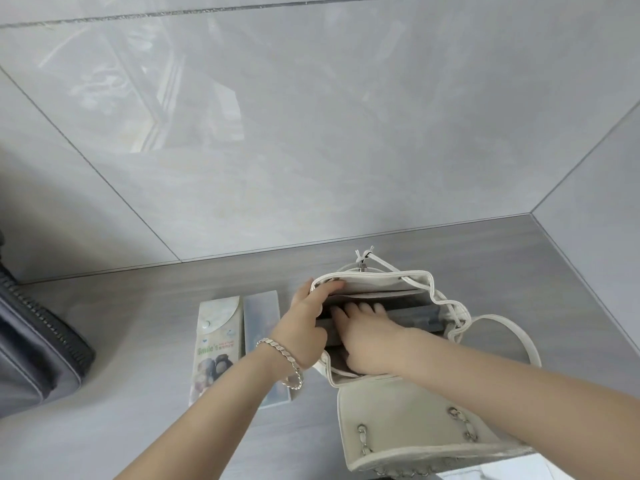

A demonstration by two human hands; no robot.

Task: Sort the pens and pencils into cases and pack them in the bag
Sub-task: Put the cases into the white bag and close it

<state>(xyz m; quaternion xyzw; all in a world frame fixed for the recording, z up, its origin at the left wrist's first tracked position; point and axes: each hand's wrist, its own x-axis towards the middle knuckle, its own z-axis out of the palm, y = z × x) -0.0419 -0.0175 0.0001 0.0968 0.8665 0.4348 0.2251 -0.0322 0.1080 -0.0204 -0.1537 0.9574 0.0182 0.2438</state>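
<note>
Where backed by tiled wall, grey surface [138,427]. Far left, dark zipped bag [31,344], cut by frame. Right of centre, white bag [398,417], mouth open, flap toward viewer. In its mouth, dark grey case [415,317], perhaps not fully in. Just left of it, printed case [216,344] and translucent case [261,317], side by side. Flat on the dark grey case, right hand [370,341], fingers [353,310] straight. On the rim, left hand [304,317], fingers curled, gripping. Bracelet [280,355] at left wrist.

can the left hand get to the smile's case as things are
Probably yes: the Smile's case lies uncovered on the table beside the left hand, though that hand now holds the bag by its rim.
</note>
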